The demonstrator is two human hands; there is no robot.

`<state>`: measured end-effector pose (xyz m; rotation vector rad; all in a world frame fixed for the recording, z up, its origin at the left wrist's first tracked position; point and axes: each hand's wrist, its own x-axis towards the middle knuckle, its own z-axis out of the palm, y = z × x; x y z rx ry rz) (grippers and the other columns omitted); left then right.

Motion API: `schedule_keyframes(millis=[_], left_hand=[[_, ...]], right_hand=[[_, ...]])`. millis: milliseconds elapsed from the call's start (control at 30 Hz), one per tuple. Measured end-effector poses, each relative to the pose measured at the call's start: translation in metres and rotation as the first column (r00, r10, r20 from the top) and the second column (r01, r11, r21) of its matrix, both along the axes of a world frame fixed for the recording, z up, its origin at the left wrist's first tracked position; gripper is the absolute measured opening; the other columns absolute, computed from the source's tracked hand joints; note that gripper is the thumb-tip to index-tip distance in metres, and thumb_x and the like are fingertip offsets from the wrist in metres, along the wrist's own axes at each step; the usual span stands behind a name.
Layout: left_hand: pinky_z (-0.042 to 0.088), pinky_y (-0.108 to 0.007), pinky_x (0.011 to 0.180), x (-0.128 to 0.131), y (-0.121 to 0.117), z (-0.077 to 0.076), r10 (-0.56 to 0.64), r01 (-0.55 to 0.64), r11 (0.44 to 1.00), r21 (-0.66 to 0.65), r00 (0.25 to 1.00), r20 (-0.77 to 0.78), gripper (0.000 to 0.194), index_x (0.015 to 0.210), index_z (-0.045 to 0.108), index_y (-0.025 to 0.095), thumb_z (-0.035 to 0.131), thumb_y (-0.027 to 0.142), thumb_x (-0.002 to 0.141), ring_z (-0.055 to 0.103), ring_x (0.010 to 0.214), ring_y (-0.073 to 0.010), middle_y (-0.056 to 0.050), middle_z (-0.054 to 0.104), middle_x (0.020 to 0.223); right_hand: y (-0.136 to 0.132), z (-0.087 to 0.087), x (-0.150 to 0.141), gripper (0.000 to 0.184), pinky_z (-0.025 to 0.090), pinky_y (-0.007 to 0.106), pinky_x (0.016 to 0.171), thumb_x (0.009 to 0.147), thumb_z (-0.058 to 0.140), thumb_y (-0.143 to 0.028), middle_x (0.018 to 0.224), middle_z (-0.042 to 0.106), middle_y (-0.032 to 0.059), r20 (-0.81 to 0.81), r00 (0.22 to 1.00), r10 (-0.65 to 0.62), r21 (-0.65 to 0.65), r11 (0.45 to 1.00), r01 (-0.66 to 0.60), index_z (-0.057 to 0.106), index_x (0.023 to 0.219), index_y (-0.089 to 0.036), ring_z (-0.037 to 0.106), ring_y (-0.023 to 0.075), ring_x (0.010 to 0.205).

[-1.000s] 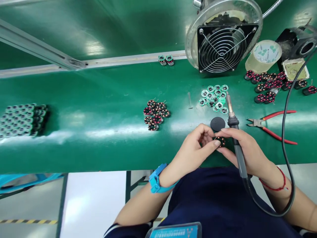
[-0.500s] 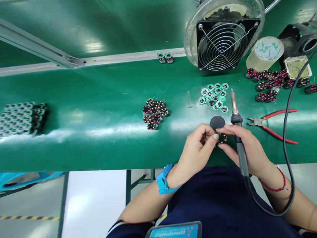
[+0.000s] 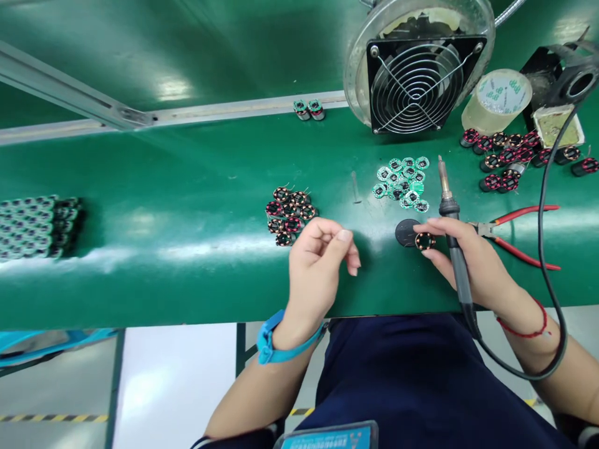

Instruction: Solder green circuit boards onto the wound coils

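My right hand (image 3: 477,265) holds a small round motor (image 3: 425,241) with copper windings between thumb and fingertips. A soldering iron (image 3: 456,249) lies across the same hand, tip pointing away from me. Under the motor's left side is a black disc (image 3: 406,232) on the bench. My left hand (image 3: 318,268) is closed, thumb against the curled index finger, apart from the motor; whether anything is in the pinch is hidden. Just beyond it sits a cluster of small motors (image 3: 292,212) with copper and red windings. Green round circuit boards (image 3: 402,181) lie in a pile past the disc.
Red-handled cutters (image 3: 519,234) lie right of my right hand, near the iron's cable (image 3: 543,206). More motors (image 3: 508,156), a tape roll (image 3: 498,100) and a fan (image 3: 416,93) stand behind. Stacked board-topped parts (image 3: 28,227) are at far left.
My left hand has left the motor and moved left, towards the motor cluster. My right hand still holds the motor and soldering iron, with the motor raised slightly away from me.
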<state>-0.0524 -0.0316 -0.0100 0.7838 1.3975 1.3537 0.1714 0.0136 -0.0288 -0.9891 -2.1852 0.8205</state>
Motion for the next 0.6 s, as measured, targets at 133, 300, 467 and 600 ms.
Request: schedule_keyframes(millis=[133, 300, 467, 600], left_hand=[[0.041, -0.019, 0.042, -0.016, 0.001, 0.002, 0.001, -0.001, 1.000, 0.001, 0.997, -0.073, 0.016, 0.077, 0.050, 0.020, 0.062, 0.026, 0.084, 0.052, 0.044, -0.0079, 0.006, 0.056, 0.055], [0.043, -0.021, 0.051, -0.028, 0.023, -0.002, -0.217, 0.201, 0.976, -0.083, 0.918, -0.333, 0.009, 0.077, 0.054, 0.017, 0.060, 0.022, 0.083, 0.052, 0.053, -0.0089, 0.003, 0.056, 0.060], [0.043, -0.025, 0.066, -0.024, 0.064, -0.022, -0.389, 0.404, 0.905, -0.132, 0.662, -0.640, 0.013, 0.094, 0.060, 0.015, 0.059, 0.013, 0.082, 0.052, 0.069, -0.0109, -0.001, 0.057, 0.082], [0.042, -0.030, 0.075, -0.012, 0.092, -0.033, -0.335, 0.364, 0.918, -0.160, 0.492, -0.804, 0.017, 0.098, 0.058, 0.014, 0.064, 0.016, 0.082, 0.051, 0.081, -0.0150, -0.004, 0.054, 0.092]], right_hand=[[0.021, -0.004, -0.004, 0.047, 0.055, 0.041, 0.094, 0.091, 0.058, -0.023, 0.118, 0.069, 0.0050, -0.048, 0.995, 0.089, -0.035, 0.995, -0.090, 0.038, 0.133, -0.029, 0.065, 0.0210, 0.113], [0.030, -0.019, -0.013, 0.036, 0.052, 0.045, 0.090, 0.092, 0.055, -0.022, 0.114, 0.070, 0.0054, 0.072, 0.978, 0.194, -0.027, 0.981, -0.192, 0.044, 0.126, -0.028, 0.066, 0.0237, 0.105], [0.026, -0.023, -0.011, 0.046, 0.050, 0.048, 0.094, 0.089, 0.057, -0.020, 0.123, 0.067, 0.0078, 0.046, 0.983, 0.179, 0.000, 0.984, -0.179, 0.040, 0.132, -0.026, 0.062, 0.0259, 0.113], [0.028, -0.019, -0.005, 0.047, 0.050, 0.048, 0.094, 0.088, 0.060, -0.024, 0.123, 0.067, 0.0074, -0.027, 0.997, 0.078, 0.056, 0.995, -0.077, 0.042, 0.132, -0.027, 0.062, 0.0261, 0.113]])
